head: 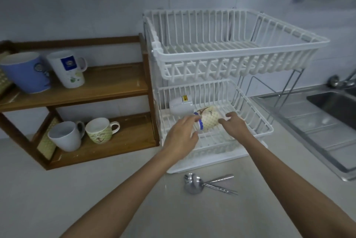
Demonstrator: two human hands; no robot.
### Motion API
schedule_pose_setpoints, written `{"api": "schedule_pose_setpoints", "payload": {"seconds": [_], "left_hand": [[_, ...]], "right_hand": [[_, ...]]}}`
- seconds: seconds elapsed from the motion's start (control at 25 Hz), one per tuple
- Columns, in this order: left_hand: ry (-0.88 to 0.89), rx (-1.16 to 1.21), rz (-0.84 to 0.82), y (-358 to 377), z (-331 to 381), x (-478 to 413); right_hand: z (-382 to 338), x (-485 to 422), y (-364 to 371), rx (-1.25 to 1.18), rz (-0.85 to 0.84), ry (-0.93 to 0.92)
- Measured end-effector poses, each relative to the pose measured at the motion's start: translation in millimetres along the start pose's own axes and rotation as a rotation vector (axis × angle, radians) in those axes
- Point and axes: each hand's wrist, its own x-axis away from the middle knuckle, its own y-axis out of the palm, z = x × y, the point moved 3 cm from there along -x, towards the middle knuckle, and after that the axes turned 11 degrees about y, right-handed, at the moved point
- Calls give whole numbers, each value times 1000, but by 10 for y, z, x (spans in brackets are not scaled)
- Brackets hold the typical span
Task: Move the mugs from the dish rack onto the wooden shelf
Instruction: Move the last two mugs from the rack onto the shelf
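Pale countertop (57, 189), tiled wall. Dish rack (267, 127), lower tier: cream patterned mug (210, 120) lying on its side, white mug (181, 106) behind. Left hand (181, 133) closed on the patterned mug's blue rim; right hand (234, 124) half-curled, fingertips touching its base. Wooden shelf (107, 85): four mugs, two on each level.

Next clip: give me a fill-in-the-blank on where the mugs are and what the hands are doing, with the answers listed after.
1. The wooden shelf already holds ___ mugs in all.
2. Both hands, the left hand and the right hand, reach into the ___ tier of the white dish rack.
3. The patterned mug with the blue rim lies on its ___.
4. On the counter in front of the rack lie metal ___.

Missing words: four; lower; side; spoons
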Motion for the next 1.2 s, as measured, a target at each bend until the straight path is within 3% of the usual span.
{"api": "schedule_pose_setpoints", "payload": {"seconds": [0.16,0.28,0.4,0.6,0.72,0.96,1.2], "left_hand": [[-393,-312,-139,200,-458,-594],[-512,-504,-209,236,-766,-851],[-428,-630,-310,276,-991,-1044],[-315,-539,-506,451,-1206,-1322],[-296,-585,-533,565,-1299,-1413],[-386,-586,-407,560,-1381,-1351],[-576,-169,219,331,-1034,-869]], "right_hand": [[-53,-401,56,-73,-216,189],[-149,-615,98,-127,-367,233],[-240,-759,196,-65,-560,255],[-288,-967,342,-71,-753,277],[-263,-1021,354,-88,-841,270],[-134,-1027,327,-217,-855,138],[-152,-966,-85,-66,-663,-179]]}}
